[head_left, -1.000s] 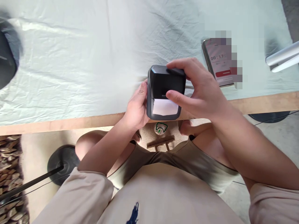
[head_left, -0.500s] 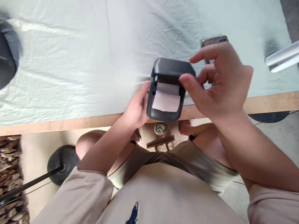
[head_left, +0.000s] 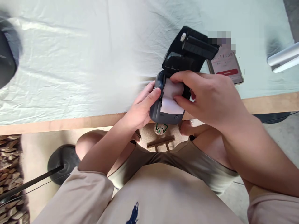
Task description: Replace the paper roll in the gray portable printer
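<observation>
A small dark grey label printer is held near the table's front edge by my left hand, its thumb on the near left side of the case. The printer's lid is swung wide up and back, baring a black roller with a white end. Inside lies a white paper roll, its loose end hanging over the front. My right hand reaches into the bay, index finger and thumb closed on the paper. The right side of the bay is hidden behind those fingers.
A phone, partly pixelated, lies on the pale sheet behind my right hand. White tubes are at the right, a dark object at the left. The wooden table edge runs across; a round black base stands below.
The printer's lid has gone from nearly closed to wide open. My right hand has moved from the lid down onto the paper roll. My left hand still holds the printer.
</observation>
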`<state>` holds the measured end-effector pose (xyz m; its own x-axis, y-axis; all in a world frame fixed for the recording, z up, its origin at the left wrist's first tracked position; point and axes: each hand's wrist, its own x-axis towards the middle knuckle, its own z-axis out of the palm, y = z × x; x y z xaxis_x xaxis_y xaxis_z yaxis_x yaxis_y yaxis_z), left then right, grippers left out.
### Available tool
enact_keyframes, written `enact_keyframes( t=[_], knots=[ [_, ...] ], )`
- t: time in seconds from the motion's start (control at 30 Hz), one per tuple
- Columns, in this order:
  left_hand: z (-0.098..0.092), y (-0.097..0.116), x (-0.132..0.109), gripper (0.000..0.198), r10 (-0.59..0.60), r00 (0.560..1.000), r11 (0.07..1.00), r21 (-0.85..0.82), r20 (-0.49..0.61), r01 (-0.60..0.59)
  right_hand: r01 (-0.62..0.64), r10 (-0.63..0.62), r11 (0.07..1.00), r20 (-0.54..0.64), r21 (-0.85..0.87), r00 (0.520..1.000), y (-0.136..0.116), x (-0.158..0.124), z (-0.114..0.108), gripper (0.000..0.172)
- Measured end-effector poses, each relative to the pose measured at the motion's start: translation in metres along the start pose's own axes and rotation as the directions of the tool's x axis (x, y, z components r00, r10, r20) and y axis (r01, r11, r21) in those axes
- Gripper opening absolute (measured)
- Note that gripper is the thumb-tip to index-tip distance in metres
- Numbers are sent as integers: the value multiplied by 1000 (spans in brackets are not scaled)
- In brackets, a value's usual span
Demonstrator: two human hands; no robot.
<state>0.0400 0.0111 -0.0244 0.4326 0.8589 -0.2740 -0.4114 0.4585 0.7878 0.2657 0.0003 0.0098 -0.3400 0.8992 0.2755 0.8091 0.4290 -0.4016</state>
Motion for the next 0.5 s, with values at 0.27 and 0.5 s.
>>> enact_keyframes(
  t=[0.27, 0.5],
  knots=[
    [-2, -1, 0, 17, 32, 999, 999, 13, 9, -32, 29, -30, 999, 49, 21, 998, 3, -2, -4, 14],
    [0, 0, -2, 20, 2, 999, 1000, 21, -38, -2, -57, 56, 995, 19, 87, 998, -2, 2, -2, 32]
  ],
)
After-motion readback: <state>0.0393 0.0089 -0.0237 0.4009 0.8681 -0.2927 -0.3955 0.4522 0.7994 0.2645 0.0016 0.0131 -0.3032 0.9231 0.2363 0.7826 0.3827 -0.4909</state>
